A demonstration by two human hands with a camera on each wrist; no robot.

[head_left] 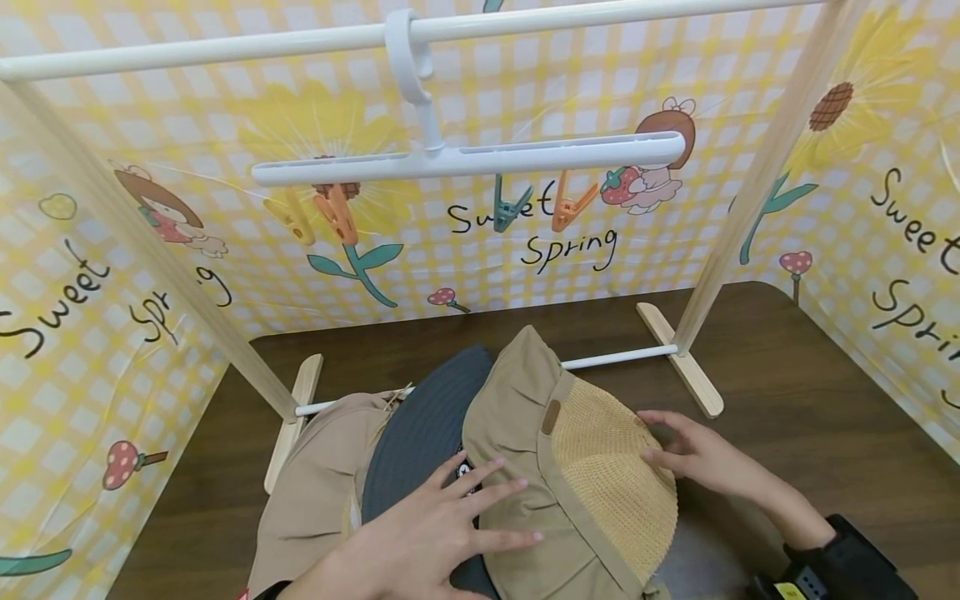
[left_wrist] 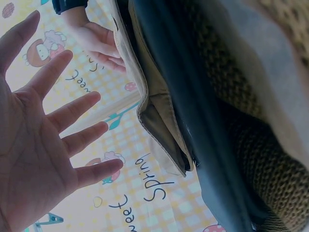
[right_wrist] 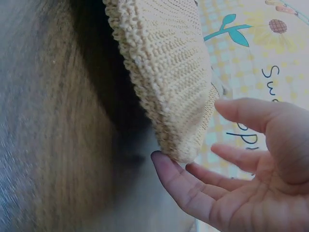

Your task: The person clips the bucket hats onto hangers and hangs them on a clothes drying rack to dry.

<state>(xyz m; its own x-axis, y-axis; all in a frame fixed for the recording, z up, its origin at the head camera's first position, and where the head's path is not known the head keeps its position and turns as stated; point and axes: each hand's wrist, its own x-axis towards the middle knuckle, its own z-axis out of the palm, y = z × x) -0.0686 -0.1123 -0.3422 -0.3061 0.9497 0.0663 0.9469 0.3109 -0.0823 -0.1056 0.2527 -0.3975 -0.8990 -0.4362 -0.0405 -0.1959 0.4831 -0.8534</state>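
Straw-crowned hat, right of the dark hat, probably wants light support lest it crumple, left hand splayed in front of the dark hat, right hand relaxed, fingers apart, further right

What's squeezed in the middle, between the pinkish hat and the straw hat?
The dark hat! The head view shows it between the pinkish hat and the straw hat.
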